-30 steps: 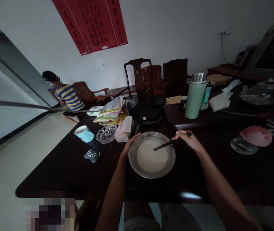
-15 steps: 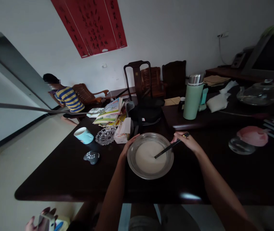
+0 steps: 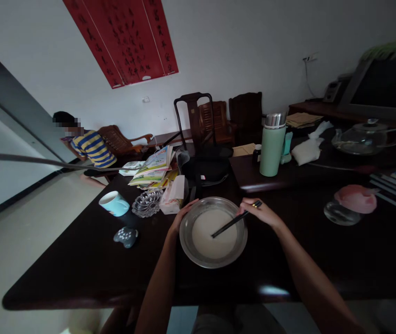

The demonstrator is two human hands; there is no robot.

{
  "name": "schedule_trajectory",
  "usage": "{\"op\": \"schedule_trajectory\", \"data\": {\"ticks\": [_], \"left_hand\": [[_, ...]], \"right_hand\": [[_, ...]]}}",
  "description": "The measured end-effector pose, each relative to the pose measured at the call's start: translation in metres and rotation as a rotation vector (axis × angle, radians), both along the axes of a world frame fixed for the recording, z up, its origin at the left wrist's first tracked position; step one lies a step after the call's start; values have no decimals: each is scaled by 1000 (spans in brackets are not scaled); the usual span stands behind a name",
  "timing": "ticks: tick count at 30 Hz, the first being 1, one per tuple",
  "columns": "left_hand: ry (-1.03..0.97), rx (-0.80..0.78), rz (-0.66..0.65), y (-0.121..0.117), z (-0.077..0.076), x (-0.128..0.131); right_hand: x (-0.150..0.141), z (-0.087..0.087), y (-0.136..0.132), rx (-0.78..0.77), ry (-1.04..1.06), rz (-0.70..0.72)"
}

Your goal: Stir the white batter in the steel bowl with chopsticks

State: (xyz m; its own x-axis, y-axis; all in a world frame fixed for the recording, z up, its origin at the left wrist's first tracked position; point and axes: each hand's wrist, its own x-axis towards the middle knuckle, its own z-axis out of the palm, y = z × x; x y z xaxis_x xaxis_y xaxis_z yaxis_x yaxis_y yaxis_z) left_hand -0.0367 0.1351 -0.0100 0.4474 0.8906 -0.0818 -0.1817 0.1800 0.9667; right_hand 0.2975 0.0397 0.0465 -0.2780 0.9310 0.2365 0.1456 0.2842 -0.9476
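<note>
A round metal bowl (image 3: 187,243) stands on the dark table, holding a pale, milky batter-like liquid (image 3: 215,246). My left hand (image 3: 181,217) grips the bowl's left rim. Dark chopsticks (image 3: 231,223) with gold-banded ends are held in my right hand (image 3: 257,212), its fingers closed round their upper part. They slant down to the left, with their tips in the liquid. Left of the bowl sit a tissue pack (image 3: 173,197), a glass dish (image 3: 147,203), a light blue mug (image 3: 114,204) and a grey game controller (image 3: 126,236).
Books (image 3: 152,169) and a black bag (image 3: 206,169) lie behind the bowl. A green thermos (image 3: 273,146), glass teapot (image 3: 365,138) and pink-lidded jar (image 3: 356,199) stand to the right. A person in a striped shirt (image 3: 96,148) sits at the far left. A cable (image 3: 27,157) crosses the left side.
The chopsticks and my right hand have shifted left across the bowl. The view has turned slightly, and the other person's hand with a device at the lower left has left the picture.
</note>
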Motion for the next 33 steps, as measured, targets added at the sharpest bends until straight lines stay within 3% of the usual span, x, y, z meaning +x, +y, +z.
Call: {"op": "schedule_trajectory", "data": {"ticks": [2, 7, 10, 14, 20, 26, 29, 33], "left_hand": [[-5, 0, 0, -1, 1, 1], [1, 10, 3, -5, 5, 4], [4, 2, 12, -6, 6, 5], [1, -1, 17, -6, 5, 4], [11, 20, 21, -8, 6, 4], [11, -9, 10, -12, 12, 7], [21, 2, 30, -13, 13, 8], [22, 3, 29, -12, 12, 8]], "right_hand": [[-4, 0, 0, 40, -44, 5], [7, -2, 1, 14, 29, -187], [4, -1, 0, -31, 62, -125], [-9, -1, 0, 38, -23, -26], [7, -3, 1, 12, 49, -198], [-7, 0, -3, 38, -59, 16], [-5, -2, -1, 71, -53, -65], [6, -2, 0, -4, 65, -169]]}}
